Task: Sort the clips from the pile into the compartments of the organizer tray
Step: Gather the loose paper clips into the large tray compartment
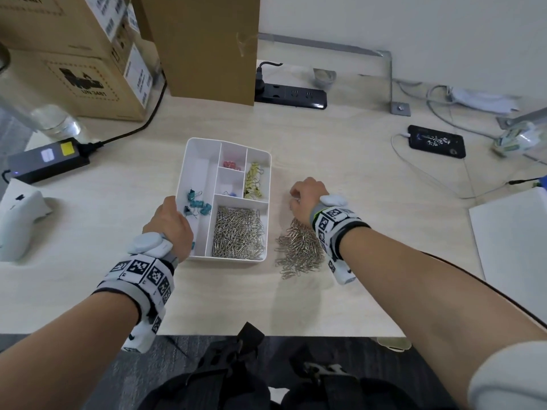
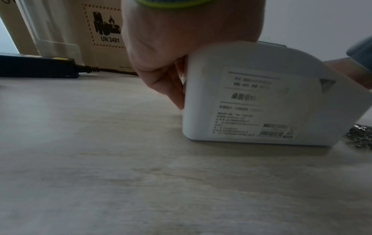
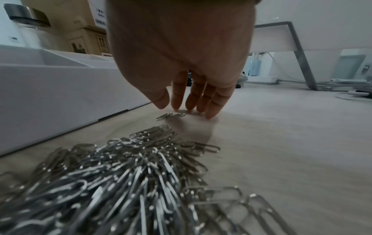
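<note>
1. Head view: the organizer tray [image 1: 182,173] sits on the surface [image 1: 370,179], long axis running away from the person.
2. Left hand [image 1: 168,223] grasps its near-left wall.
3. Right hand [image 3: 181,63], fingers released and straight, touches the surface beyond the paper clip pile [image 1: 299,250].

Right hand [image 3: 181,52] fingertips [image 3: 210,115] touch table [image 3: 281,143] beyond paperclip pile [image 3: 120,182].

The person is wearing white wristbands [image 1: 142,279] printed with black square markers (a pale rounded camera pod [image 1: 148,244] sitting atop each), bare forearms, a light sleeve [image 1: 509,377] showing at right.
</note>
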Available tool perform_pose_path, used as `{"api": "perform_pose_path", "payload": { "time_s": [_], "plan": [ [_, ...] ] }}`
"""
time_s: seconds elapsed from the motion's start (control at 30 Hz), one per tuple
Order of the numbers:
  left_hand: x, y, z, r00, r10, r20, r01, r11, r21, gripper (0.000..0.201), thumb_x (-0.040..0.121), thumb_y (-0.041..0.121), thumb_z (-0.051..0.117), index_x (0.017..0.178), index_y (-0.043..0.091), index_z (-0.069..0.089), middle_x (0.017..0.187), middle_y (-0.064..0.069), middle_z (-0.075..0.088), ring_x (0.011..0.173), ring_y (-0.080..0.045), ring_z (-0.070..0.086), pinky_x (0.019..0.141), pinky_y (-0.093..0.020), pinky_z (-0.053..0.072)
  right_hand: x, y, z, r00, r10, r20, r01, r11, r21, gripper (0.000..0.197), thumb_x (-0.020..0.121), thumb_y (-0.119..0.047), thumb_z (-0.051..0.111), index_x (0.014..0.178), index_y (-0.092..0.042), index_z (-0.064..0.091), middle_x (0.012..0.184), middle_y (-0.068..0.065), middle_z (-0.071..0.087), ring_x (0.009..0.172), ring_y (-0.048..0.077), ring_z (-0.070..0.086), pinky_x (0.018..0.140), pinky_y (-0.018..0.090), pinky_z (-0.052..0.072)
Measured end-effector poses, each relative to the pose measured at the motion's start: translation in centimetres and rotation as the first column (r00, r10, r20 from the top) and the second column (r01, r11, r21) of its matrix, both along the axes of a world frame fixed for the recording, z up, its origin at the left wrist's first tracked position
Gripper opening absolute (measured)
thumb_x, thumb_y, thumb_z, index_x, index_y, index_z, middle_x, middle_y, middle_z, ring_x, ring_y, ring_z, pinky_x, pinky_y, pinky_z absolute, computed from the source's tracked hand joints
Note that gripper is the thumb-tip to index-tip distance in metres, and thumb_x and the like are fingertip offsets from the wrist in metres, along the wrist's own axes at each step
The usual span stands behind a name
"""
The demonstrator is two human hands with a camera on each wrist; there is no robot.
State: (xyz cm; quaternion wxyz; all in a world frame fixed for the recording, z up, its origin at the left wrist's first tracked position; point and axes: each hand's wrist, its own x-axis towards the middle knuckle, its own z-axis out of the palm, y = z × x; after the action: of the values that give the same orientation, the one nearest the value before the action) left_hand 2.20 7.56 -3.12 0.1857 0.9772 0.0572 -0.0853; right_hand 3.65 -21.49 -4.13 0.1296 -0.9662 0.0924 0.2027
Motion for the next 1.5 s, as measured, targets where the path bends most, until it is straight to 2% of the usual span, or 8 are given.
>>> {"api": "perform_pose_path", "payload": {
  "time_s": [0.13, 0.3, 0.4, 0.5, 0.63, 0.83, 1.23, 1.5],
  "plan": [
    [0.0, -0.3, -0.2, 1.0, -0.01, -0.001, 0.01, 1.0, 0.014, 0.016, 0.096, 0.012, 0.037, 0.107, 0.001, 0.044, 0.095, -0.022, 0.057, 0.073, -0.037, 0.054, 0.064, -0.037, 0.036, -1.8, 0.5, 0.3, 0.996, 0.084, -0.008, -0.083, 0.996, 0.022, 0.013, 0.09, -0.026, 0.054, 0.092, -0.017, 0.063, 0.102, 0.004, 0.058, 0.084, 0.022, 0.059, 0.073, 0.034, 0.053],
    [0.0, 0.0, -0.1, 1.0, 0.009, -0.004, -0.009, 1.0, 0.03, 0.017, 0.096, 0.011, 0.038, 0.109, 0.001, 0.045, 0.096, -0.023, 0.058, 0.078, -0.042, 0.058, 0.065, -0.038, 0.038, -5.5, 0.5, -0.7, 0.972, 0.235, 0.024, -0.236, 0.968, 0.079, 0.012, 0.089, -0.032, 0.055, 0.093, -0.021, 0.059, 0.099, 0.001, 0.056, 0.089, 0.023, 0.055, 0.074, 0.036, 0.049],
    [-0.1, -0.3, 0.1, 1.0, 0.007, 0.005, -0.008, 0.999, 0.038, 0.018, 0.096, 0.01, 0.039, 0.109, 0.0, 0.045, 0.095, -0.024, 0.058, 0.078, -0.041, 0.058, 0.064, -0.038, 0.037, -7.3, -1.1, -0.3, 0.958, 0.264, 0.111, -0.269, 0.962, 0.037, 0.042, 0.082, -0.053, 0.058, 0.115, -0.028, 0.052, 0.114, -0.002, 0.052, 0.103, 0.022, 0.049, 0.083, 0.036, 0.044],
    [-0.2, -0.2, 0.4, 1.0, -0.004, -0.007, 0.005, 0.999, 0.036, 0.019, 0.097, 0.012, 0.038, 0.109, 0.0, 0.045, 0.095, -0.023, 0.058, 0.079, -0.04, 0.058, 0.064, -0.038, 0.037, -9.2, -2.4, 0.9, 0.959, 0.285, -0.004, -0.284, 0.957, -0.048, 0.08, 0.068, -0.076, 0.053, 0.136, -0.038, 0.03, 0.135, 0.0, 0.036, 0.12, 0.023, 0.038, 0.094, 0.043, 0.042],
    [-0.3, -0.1, 0.3, 1.0, -0.007, 0.002, 0.007, 1.0, 0.03, 0.018, 0.097, 0.013, 0.038, 0.108, 0.001, 0.044, 0.095, -0.023, 0.057, 0.078, -0.042, 0.058, 0.064, -0.039, 0.038, -11.5, -2.2, 0.7, 0.943, 0.329, -0.051, -0.333, 0.931, -0.149, 0.096, 0.063, -0.085, 0.047, 0.142, -0.045, 0.013, 0.142, 0.004, 0.027, 0.121, 0.026, 0.035, 0.091, 0.045, 0.042],
    [-0.4, -0.2, 0.2, 1.0, -0.015, -0.007, 0.016, 1.0, 0.02, 0.02, 0.097, 0.014, 0.038, 0.112, 0.001, 0.043, 0.095, -0.022, 0.057, 0.072, -0.036, 0.052, 0.063, -0.038, 0.038, -10.8, -1.0, -1.5, 0.928, 0.365, 0.076, -0.353, 0.926, -0.134, 0.065, 0.086, -0.068, 0.04, 0.139, -0.033, 0.028, 0.127, 0.005, 0.039, 0.108, 0.025, 0.044, 0.079, 0.038, 0.049],
    [-0.8, -0.6, 0.2, 0.999, -0.012, 0.042, 0.012, 1.0, 0.007, 0.016, 0.096, 0.013, 0.038, 0.104, 0.0, 0.044, 0.088, -0.024, 0.057, 0.066, -0.033, 0.048, 0.06, -0.038, 0.036, -8.1, -1.8, -1.9, 0.89, 0.45, -0.07, -0.455, 0.887, -0.082, 0.033, 0.101, -0.026, 0.035, 0.127, -0.007, 0.043, 0.121, 0.014, 0.047, 0.098, 0.033, 0.053, 0.066, 0.036, 0.037],
    [-0.7, -0.6, -0.1, 0.998, -0.011, 0.066, 0.011, 1.0, -0.007, 0.015, 0.096, 0.012, 0.039, 0.103, 0.0, 0.045, 0.085, -0.023, 0.057, 0.064, -0.034, 0.049, 0.059, -0.037, 0.037, -7.0, -1.5, -0.4, 0.996, -0.061, 0.061, 0.054, 0.993, 0.105, 0.02, 0.098, -0.027, 0.044, 0.106, -0.011, 0.053, 0.09, 0.007, 0.06, 0.074, 0.027, 0.055, 0.061, 0.03, 0.037]
  ]
}}
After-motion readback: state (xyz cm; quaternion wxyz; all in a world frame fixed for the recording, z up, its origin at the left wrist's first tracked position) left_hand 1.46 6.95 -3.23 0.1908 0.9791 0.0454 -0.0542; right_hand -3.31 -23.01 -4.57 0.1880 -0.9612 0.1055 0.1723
